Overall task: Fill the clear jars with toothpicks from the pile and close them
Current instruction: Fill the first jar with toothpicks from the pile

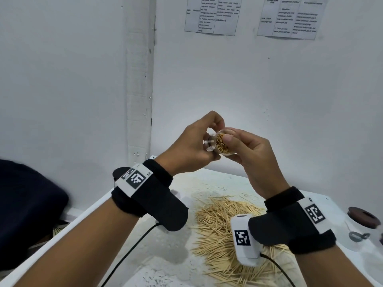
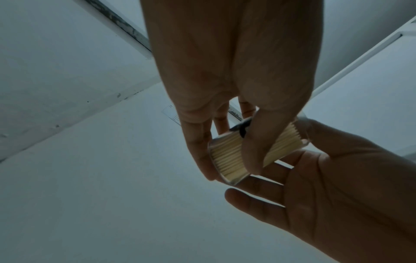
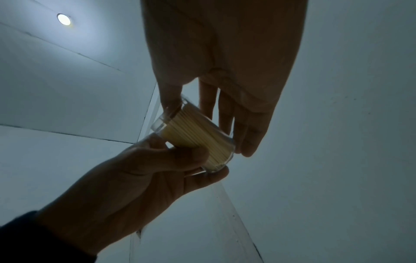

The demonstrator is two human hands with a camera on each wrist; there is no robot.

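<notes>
both hands [image 1: 187, 146] [image 1: 251, 160] grip the full jar [image 1: 222, 145]; lid probably off.

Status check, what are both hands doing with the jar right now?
Both hands, left hand and right hand, grip one clear jar, raised above the table. Jar packed with toothpicks. Loose pile below. Nothing in the way.

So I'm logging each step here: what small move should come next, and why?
Probably fit the lid. The clear jar, held up between the left hand and the right hand, looks packed with toothpicks, so closing seems due; I cannot tell whether a lid is already on.
</notes>
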